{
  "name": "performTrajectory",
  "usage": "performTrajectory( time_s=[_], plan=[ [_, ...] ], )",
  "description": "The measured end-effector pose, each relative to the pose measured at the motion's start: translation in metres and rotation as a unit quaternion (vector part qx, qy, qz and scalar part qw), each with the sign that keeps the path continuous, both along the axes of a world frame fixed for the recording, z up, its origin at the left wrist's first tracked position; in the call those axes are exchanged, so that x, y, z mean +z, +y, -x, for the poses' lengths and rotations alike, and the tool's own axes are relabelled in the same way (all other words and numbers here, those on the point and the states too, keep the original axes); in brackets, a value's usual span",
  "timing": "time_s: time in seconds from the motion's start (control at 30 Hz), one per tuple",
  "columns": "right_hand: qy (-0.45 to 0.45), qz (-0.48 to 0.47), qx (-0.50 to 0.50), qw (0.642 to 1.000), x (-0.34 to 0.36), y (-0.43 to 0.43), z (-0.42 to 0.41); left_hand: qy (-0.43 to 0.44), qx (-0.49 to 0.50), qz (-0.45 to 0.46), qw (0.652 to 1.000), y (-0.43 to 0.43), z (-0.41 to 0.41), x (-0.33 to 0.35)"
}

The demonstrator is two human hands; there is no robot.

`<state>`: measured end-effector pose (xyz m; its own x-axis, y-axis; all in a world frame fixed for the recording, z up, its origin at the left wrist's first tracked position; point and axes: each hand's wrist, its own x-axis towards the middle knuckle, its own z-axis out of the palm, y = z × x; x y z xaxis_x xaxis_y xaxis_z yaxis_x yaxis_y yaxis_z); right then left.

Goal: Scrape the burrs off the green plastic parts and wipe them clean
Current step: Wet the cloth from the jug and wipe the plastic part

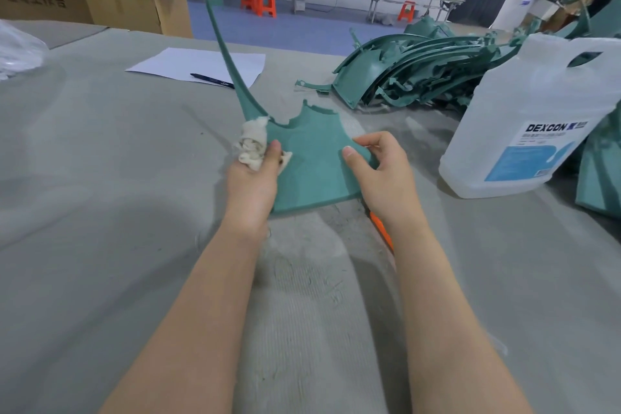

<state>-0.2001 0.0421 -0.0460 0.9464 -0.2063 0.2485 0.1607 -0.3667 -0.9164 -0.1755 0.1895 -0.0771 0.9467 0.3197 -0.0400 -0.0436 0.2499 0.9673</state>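
**Green part held at both lower corners**

The green plastic part (312, 161) stands tilted above the grey surface (100, 178), its thin arm rising up and away. The left hand (252, 185) pinches its left edge, a wadded cloth (252, 144) pressed there under the thumb. The right hand (383, 171) clamps the right edge, thumb on the face. A pile of green parts (420, 70) lies well apart, beside a white jug (531, 118).

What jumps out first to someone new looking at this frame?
Centre frame, the green plastic part held up off the grey table, its thin arm rising toward the boxes. The left hand presses a wadded rag against its left edge; the right hand pinches the right edge. At right, a translucent DEXCON jug fronts a pile of green parts.
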Motion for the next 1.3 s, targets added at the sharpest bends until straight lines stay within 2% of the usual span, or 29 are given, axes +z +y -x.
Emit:
performTrajectory(
  time_s=[0.07,0.13,0.17,0.23,0.3,0.37,0.47,0.53,0.6,0.77,0.93,1.0,1.1,1.2,1.3],
  plan=[
    [-0.016,0.091,-0.018,0.996,-0.002,0.005,-0.001,0.000,0.045,0.011,0.999,0.002,-0.001,0.000],
    [-0.081,0.158,-0.049,0.983,0.000,0.014,0.003,-0.002,0.061,0.036,0.998,0.004,-0.001,0.004],
    [-0.126,0.165,-0.047,0.977,0.002,0.020,0.006,-0.013,0.061,0.045,0.997,0.004,0.000,0.006],
    [-0.186,0.168,0.025,0.968,0.005,0.035,0.013,-0.041,0.045,0.043,0.997,0.000,0.004,0.009],
    [-0.180,0.178,0.133,0.958,0.005,0.051,0.020,-0.069,-0.010,0.054,0.996,-0.005,0.011,0.013],
    [-0.154,0.193,0.176,0.953,0.005,0.057,0.023,-0.086,-0.104,0.120,0.984,-0.010,0.020,0.017],
    [-0.140,0.160,0.142,0.967,0.008,0.048,0.022,-0.067,-0.250,0.188,0.948,-0.005,0.027,0.025],
    [-0.122,0.147,0.117,0.975,0.009,0.042,0.022,-0.060,-0.313,0.254,0.913,0.004,0.029,0.029],
    [-0.117,0.148,0.108,0.976,0.007,0.042,0.021,-0.045,-0.337,0.320,0.884,0.008,0.029,0.031],
    [-0.150,0.140,0.078,0.976,0.007,0.041,0.016,-0.040,-0.339,0.375,0.862,0.007,0.027,0.025],
    [-0.110,0.081,0.141,0.981,0.010,0.034,0.017,-0.015,-0.325,0.321,0.890,0.008,0.022,0.024],
    [-0.125,0.063,0.138,0.980,0.010,0.033,0.017,0.007,-0.317,0.291,0.902,0.003,0.021,0.025],
    [-0.153,0.055,0.085,0.983,0.006,0.033,0.016,0.037,-0.296,0.285,0.911,-0.005,0.022,0.026],
    [-0.132,0.032,0.015,0.991,0.003,0.033,0.010,0.038,-0.279,0.279,0.918,-0.007,0.023,0.027],
    [-0.107,-0.058,-0.099,0.988,0.008,0.024,0.003,0.014,-0.253,0.302,0.919,-0.001,0.022,0.028]
  ],
)
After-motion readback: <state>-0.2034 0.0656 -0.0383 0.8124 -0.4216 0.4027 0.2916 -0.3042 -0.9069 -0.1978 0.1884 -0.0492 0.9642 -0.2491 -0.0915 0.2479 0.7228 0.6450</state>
